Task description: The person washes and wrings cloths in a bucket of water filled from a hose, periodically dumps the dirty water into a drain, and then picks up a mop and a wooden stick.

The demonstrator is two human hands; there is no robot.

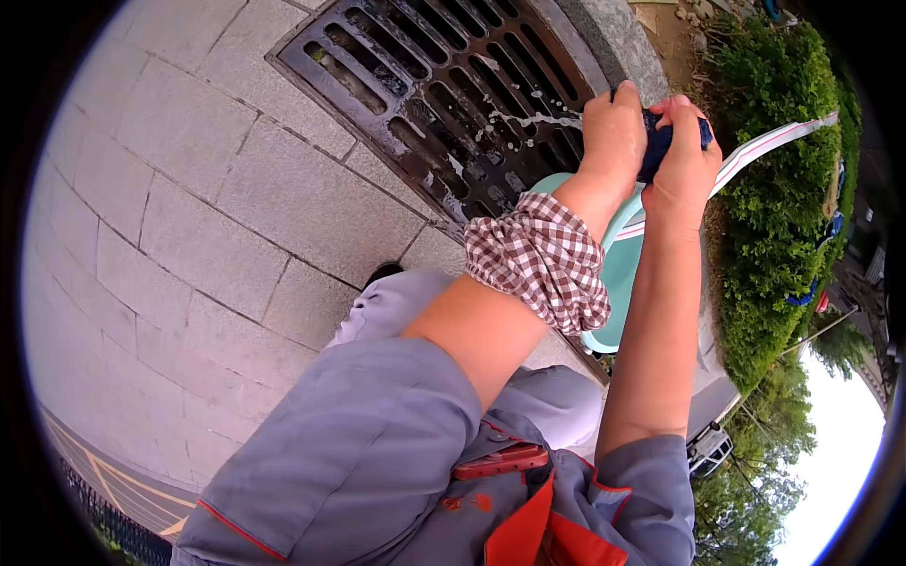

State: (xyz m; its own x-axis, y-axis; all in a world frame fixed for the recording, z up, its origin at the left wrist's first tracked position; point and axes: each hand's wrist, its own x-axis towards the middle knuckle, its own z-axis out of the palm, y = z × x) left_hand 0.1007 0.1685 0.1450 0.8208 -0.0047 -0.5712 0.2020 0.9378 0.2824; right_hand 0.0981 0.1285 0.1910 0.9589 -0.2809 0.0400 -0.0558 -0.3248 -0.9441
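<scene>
- Grip: in the head view, the left hand [613, 137] and right hand [687, 160] are both clamped on the cloth [658, 151], fingers curled round it.
- Cloth: dark blue, bunched between the two hands, held at the hedge-side edge of the grate [444, 104]; much of it is hidden by the fingers.
- Water [533, 120]: a thin, broken stream with loose drops shows from beside the left hand across the grate, whose bars look wet in places.
- Bucket [618, 292]: pale green, at the near edge of the grate, seen between and below the forearms.
- Cuff [538, 259]: brown-and-white check, bunched on the left forearm, in front of the grate's near corner.
- Strip [774, 146]: white with thin reddish lines, reaching away from the grate, past the right hand, toward the hedge [783, 94].
- Curb [618, 38]: grey stone, along the grate's hedge side.
- Paving [179, 179]: pale slabs, on the grate's other side.
</scene>
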